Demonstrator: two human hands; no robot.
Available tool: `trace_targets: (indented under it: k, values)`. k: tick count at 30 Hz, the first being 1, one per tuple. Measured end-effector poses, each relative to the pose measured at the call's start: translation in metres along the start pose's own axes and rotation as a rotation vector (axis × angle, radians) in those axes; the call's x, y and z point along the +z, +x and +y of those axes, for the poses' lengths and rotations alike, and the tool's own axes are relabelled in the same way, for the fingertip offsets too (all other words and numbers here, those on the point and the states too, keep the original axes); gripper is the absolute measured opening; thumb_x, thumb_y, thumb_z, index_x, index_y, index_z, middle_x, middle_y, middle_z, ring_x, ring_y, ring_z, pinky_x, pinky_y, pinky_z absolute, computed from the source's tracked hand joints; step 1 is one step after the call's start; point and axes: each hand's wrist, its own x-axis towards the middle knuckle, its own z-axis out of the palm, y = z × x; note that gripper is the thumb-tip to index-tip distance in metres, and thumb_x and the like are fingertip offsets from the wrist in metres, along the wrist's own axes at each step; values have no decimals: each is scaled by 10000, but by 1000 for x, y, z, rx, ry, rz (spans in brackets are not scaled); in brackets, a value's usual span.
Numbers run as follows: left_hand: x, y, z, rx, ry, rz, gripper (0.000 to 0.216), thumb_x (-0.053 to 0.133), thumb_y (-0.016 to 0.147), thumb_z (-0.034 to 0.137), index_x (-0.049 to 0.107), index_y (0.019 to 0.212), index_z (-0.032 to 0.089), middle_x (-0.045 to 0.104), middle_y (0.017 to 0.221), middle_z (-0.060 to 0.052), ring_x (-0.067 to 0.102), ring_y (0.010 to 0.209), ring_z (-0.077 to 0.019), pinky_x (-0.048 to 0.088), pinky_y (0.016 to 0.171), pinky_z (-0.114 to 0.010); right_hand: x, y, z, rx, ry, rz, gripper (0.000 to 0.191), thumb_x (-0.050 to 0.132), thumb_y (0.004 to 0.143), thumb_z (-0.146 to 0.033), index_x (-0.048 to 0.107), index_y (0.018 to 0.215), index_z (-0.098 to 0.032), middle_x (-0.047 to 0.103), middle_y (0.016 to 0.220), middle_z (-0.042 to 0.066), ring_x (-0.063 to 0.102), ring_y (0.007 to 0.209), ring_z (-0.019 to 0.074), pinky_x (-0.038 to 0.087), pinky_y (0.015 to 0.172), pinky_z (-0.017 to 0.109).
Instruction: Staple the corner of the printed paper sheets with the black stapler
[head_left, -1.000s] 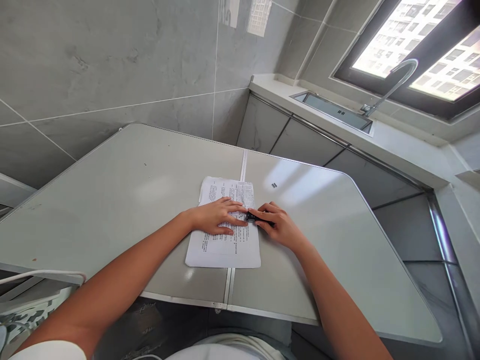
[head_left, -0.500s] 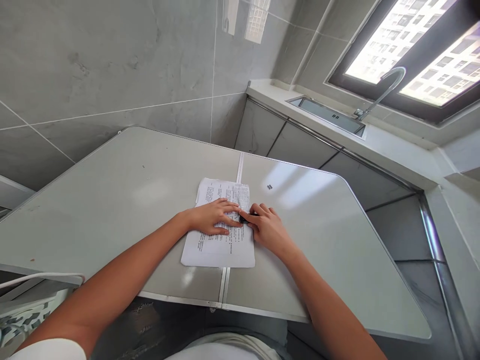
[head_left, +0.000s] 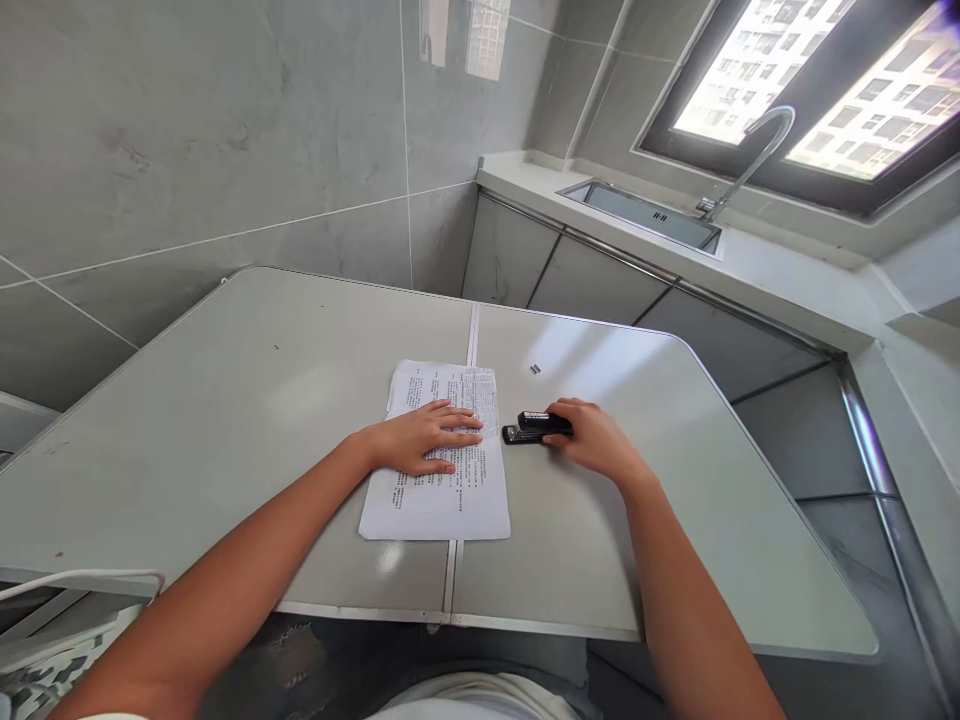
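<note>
Printed sheets of paper (head_left: 442, 512) lie on the folding table, across its centre seam. My left hand (head_left: 420, 438) rests flat on them with the fingers spread. Just off the right edge of the paper is a black stapler (head_left: 541, 422), its jaws apart and pointing left at the sheets. My right hand (head_left: 596, 438) is closed around the stapler's rear end. Two small staple strips (head_left: 535, 369) lie on the table beyond the stapler.
The pale folding table (head_left: 187, 430) has a metal rim and a centre seam. Behind it on the right are a counter with a sink (head_left: 645, 215) and a curved faucet (head_left: 769, 150) under a window. A tiled wall (head_left: 225, 130) stands at the back left. A white cable (head_left: 82, 577) hangs at the left edge.
My right hand has drawn the stapler right, off the paper's edge, and more of the stapler now shows. My left hand stays on the sheets. The view has shifted slightly.
</note>
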Motion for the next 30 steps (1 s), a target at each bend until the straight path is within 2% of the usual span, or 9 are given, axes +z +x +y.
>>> trace_targets:
  k: [5, 8, 10, 12, 15, 17, 21, 26, 30]
  values:
    - [-5, 0, 1, -48, -35, 112, 557, 660, 982, 452, 539, 1521, 375, 547, 1559, -71, 484, 1454, -323, 290, 1253, -557, 20, 12, -6, 174, 108, 383, 161, 656, 880, -331, 555, 817, -223, 598, 857, 30, 528, 750, 196, 360, 643, 299]
    - [-12, -3, -2, -187, -95, 392, 319, 607, 1020, 408, 705, 1307, 310, 683, 1336, -83, 613, 1268, -271, 440, 1129, -476, 38, 15, -36, 110, 295, 416, 218, 648, 909, -391, 542, 819, -223, 560, 818, 11, 495, 678, 167, 373, 617, 287]
    - [-17, -6, -7, -286, -142, 621, 234, 577, 1036, 383, 756, 1115, 256, 718, 1139, -77, 661, 1086, -225, 510, 989, -401, 50, 13, -62, -2, 350, 346, 195, 657, 909, -368, 552, 834, -222, 570, 846, 12, 525, 718, 166, 391, 639, 279]
    - [-20, -8, -12, -367, -165, 777, 239, 575, 1034, 377, 750, 980, 223, 707, 1002, -60, 653, 938, -192, 515, 862, -351, 60, 10, -87, -77, 336, 248, 162, 679, 892, -325, 561, 846, -225, 592, 891, 18, 561, 804, 177, 412, 695, 278]
    - [-22, -10, -18, -462, -151, 857, 266, 572, 1025, 378, 736, 901, 208, 687, 925, -42, 610, 831, -169, 479, 770, -327, 70, 9, -109, -118, 286, 113, 179, 684, 883, -300, 531, 828, -225, 592, 899, 11, 560, 801, 167, 404, 691, 270]
    - [-22, -10, -20, -500, -144, 861, 274, 567, 1020, 377, 738, 891, 207, 681, 917, -37, 591, 807, -163, 462, 745, -323, 68, 10, -111, -129, 248, 46, 178, 676, 879, -295, 517, 842, -224, 596, 908, 9, 550, 765, 155, 391, 668, 265]
    - [-20, -9, -19, -507, -168, 811, 256, 569, 1010, 348, 739, 879, 208, 674, 921, -32, 571, 793, -155, 447, 747, -320, 47, 8, -90, -125, 162, -100, 160, 668, 857, -294, 528, 869, -217, 625, 903, 20, 549, 732, 157, 376, 649, 272]
    - [-18, -9, -17, -543, -176, 747, 272, 548, 1018, 346, 738, 873, 216, 683, 931, -35, 586, 813, -159, 426, 716, -317, 11, -9, -51, -59, 111, -365, 199, 724, 809, -342, 572, 838, -217, 667, 859, 33, 604, 772, 199, 404, 657, 293]
    - [-18, -9, -17, -558, -170, 721, 274, 542, 1017, 339, 739, 869, 219, 689, 927, -37, 594, 816, -161, 440, 728, -321, -11, -19, -20, -10, 159, -525, 436, 838, 722, -556, 640, 913, -218, 701, 925, 51, 638, 825, 235, 436, 654, 303]
